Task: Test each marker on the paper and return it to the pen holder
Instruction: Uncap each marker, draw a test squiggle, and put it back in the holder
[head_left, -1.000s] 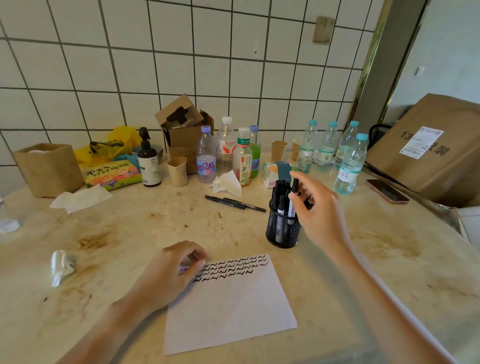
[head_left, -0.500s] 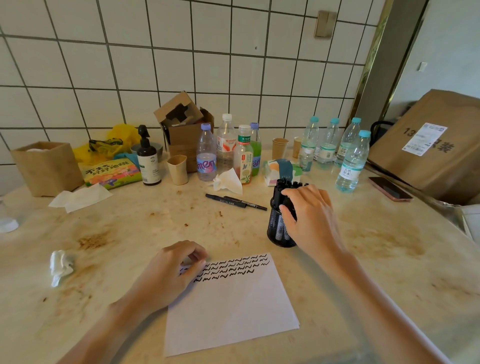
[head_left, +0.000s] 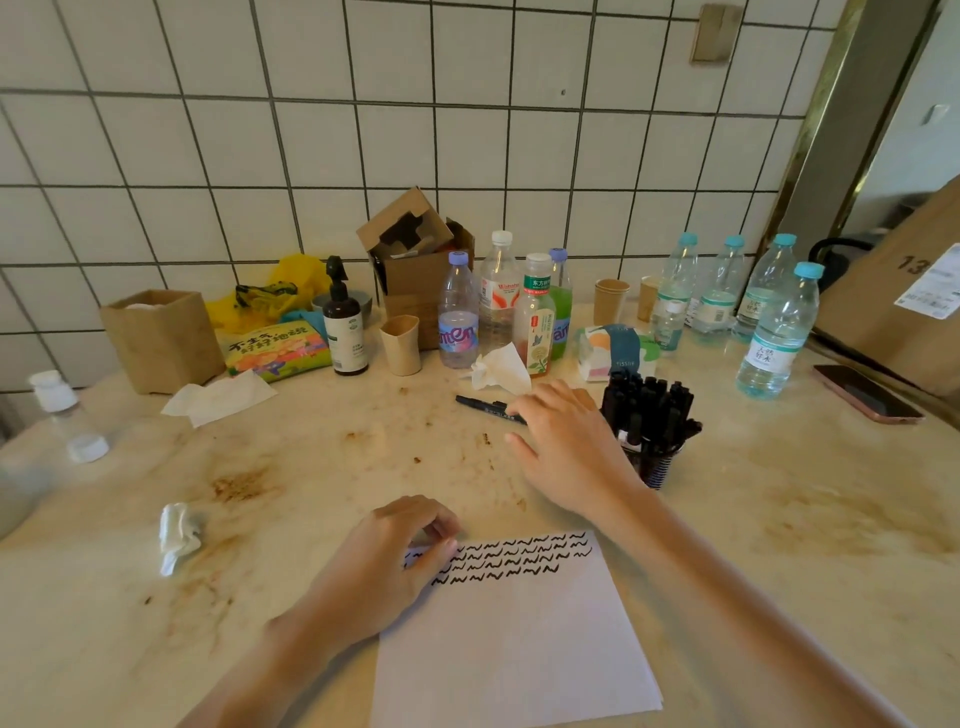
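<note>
A white sheet of paper (head_left: 514, 639) lies near the front edge, with rows of black squiggles along its top. My left hand (head_left: 384, 566) rests curled on the paper's top left corner. A black mesh pen holder (head_left: 652, 462) full of black markers (head_left: 649, 405) stands to the right of centre. My right hand (head_left: 566, 441) hovers flat, fingers apart, just left of the holder, its fingertips over a black marker (head_left: 480, 404) lying on the table. The hand hides the far end of that marker.
Several water and drink bottles (head_left: 498, 301), paper cups (head_left: 610, 300), a cardboard box (head_left: 415, 265), a pump bottle (head_left: 343, 322) and crumpled tissues (head_left: 501, 369) crowd the back. A phone (head_left: 865, 392) lies at right, another tissue (head_left: 176, 535) at left.
My right hand has left the pen holder and moved left over the loose marker on the table. The left hand has stayed on the paper.
</note>
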